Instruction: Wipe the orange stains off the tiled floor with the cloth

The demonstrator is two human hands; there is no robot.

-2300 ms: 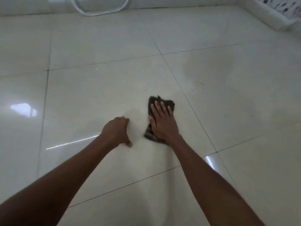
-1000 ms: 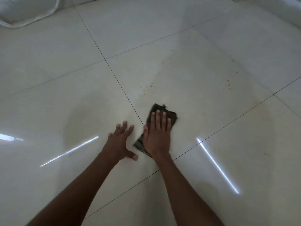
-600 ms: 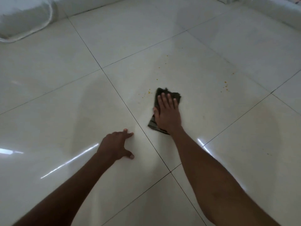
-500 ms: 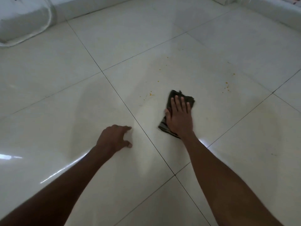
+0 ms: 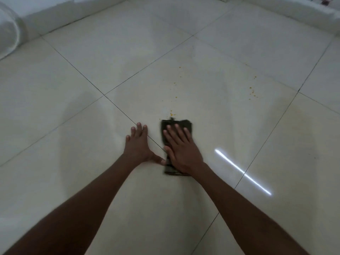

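Observation:
A dark folded cloth lies flat on the pale tiled floor. My right hand presses down on it, palm flat and fingers spread, covering most of it. My left hand rests open on the tile just to the left, its thumb almost touching the cloth. Small orange stains sit just beyond the cloth's far edge. More orange specks trail farther away. A second cluster of orange spots lies off to the right on the same tile.
A white rounded object stands at the far left edge. A low white wall base runs along the back, and a white ledge borders the far right. A bright light streak reflects on the floor right of my hand.
My right hand has pulled the cloth back toward me and to the left, so it now lies beside my left hand. My left hand has flattened, fingers spread, on the tile.

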